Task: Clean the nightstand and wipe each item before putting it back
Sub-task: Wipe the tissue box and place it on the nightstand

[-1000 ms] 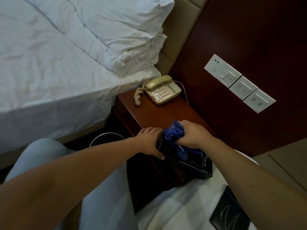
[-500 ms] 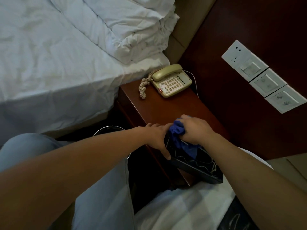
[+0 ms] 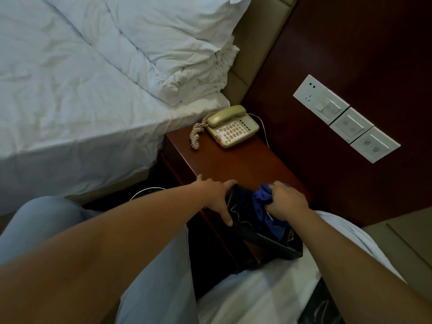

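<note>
Lower centre: left hand (image 3: pixel 216 197) steadies the stiff black tray (image 3: pixel 261 232) by its rim (likely light); right hand (image 3: pixel 286 202) clutches a soft cloth (image 3: pixel 263 202).

1. Both forearms are bare, with no sleeves in sight down to the left hand (image 3: pixel 214 195) and right hand (image 3: pixel 286 202).
2. Light blue-grey trousers (image 3: pixel 149 272) of smooth fabric cover the legs.
3. No rings or watch show.
</note>
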### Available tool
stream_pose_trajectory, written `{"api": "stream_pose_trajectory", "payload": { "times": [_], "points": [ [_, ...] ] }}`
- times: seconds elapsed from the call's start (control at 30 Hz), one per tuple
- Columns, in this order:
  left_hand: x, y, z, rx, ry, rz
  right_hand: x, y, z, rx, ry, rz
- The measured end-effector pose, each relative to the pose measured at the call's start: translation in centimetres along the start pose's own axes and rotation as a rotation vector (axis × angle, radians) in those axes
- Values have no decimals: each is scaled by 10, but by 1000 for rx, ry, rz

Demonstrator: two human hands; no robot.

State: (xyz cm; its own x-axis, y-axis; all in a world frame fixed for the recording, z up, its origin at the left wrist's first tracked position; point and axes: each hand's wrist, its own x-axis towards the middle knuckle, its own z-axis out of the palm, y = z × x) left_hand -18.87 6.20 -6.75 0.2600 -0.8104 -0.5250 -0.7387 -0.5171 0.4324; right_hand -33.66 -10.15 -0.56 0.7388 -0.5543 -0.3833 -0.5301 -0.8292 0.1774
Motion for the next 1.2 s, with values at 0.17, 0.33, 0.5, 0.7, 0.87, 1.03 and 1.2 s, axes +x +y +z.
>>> {"api": "stream_pose_trajectory", "payload": {
  "times": [0.17,0.33,0.5,0.7,0.87,1.03,1.2],
  "points": [
    [3,-5,-1,-45,-15,18,2,-15,-12,-3,1,-28],
    [11,-9,1,-37,-37,9,21,-64,-24,52,15,-110],
    [13,-13,4,-41,-71,-20,26,-69,-36,47,-26,-111],
    [12,-4,1,103,11,8,21,-66,-33,41,-31,-91],
    [7,4,-7,96,-34,-34,12,-31,-22,101,-46,19],
    [5,14,-8,217,7,-29,-2,37,-5,133,-118,182],
    [9,24,-11,326,6,-24,-3,60,0,98,-135,212]
  ]
}}
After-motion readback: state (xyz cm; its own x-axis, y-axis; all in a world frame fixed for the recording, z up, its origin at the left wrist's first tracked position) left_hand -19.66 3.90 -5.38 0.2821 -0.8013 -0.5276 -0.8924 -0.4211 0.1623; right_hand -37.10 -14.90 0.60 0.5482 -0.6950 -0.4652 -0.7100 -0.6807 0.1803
